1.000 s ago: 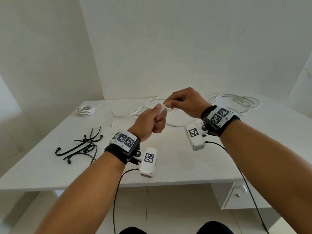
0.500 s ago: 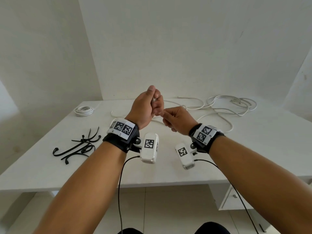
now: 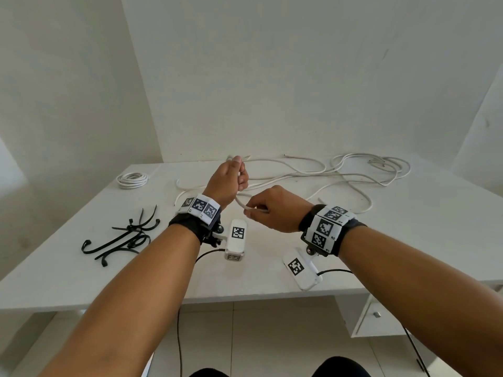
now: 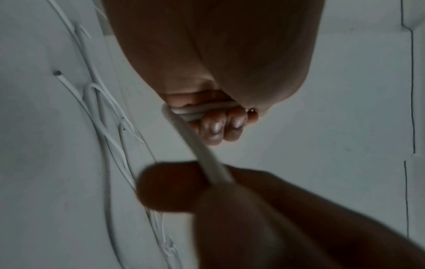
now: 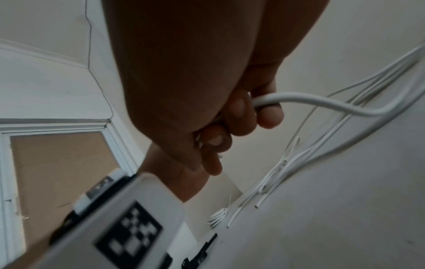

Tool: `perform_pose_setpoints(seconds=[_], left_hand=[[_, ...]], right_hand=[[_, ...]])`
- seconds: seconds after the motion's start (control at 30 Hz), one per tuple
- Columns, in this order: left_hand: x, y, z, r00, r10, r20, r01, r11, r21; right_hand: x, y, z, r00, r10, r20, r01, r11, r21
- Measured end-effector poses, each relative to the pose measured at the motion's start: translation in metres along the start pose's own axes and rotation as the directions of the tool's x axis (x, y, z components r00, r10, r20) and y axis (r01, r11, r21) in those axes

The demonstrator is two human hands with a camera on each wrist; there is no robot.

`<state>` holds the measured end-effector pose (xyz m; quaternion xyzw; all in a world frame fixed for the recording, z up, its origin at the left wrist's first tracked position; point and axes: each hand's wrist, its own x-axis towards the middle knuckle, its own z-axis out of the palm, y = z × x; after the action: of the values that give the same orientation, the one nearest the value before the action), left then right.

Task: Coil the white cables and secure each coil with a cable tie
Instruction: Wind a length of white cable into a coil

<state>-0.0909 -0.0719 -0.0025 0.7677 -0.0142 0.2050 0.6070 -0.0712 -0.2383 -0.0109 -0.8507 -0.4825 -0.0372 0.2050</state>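
Observation:
My left hand point(image 3: 231, 178) is raised over the white table point(image 3: 68, 273), gripping a few turns of white cable point(image 4: 197, 111) in its curled fingers. From that bundle the cable point(image 3: 241, 202) runs down to my right hand point(image 3: 269, 210), which pinches it just below and to the right. In the right wrist view the cable point(image 5: 322, 102) leaves the right hand's fingers and trails to the loose cables point(image 3: 340, 175) sprawled across the back of the table. A finished small coil point(image 3: 132, 180) lies at the back left. Black cable ties point(image 3: 125, 235) lie in a pile at the left.
The table's front edge point(image 3: 245, 295) runs below my wrists. A white drawer unit point(image 3: 378, 314) stands under the table on the right. White walls close the corner behind. The wrist cameras' black leads point(image 3: 178, 336) hang down over the tiled floor.
My left hand rose and moved back with the cable. My right hand swung from above and right of it to below it, drawing the cable round into a loop.

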Motion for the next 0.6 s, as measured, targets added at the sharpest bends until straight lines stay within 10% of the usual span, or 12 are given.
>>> perform_pose_setpoints(seconds=[0.6], left_hand=[[-0.015,-0.003,0.0,0.967,-0.139,0.213,0.052,0.928,0.369]], right_hand=[[0.009,0.015,-0.026,0.996,0.004,-0.093,0.003,0.997,0.071]])
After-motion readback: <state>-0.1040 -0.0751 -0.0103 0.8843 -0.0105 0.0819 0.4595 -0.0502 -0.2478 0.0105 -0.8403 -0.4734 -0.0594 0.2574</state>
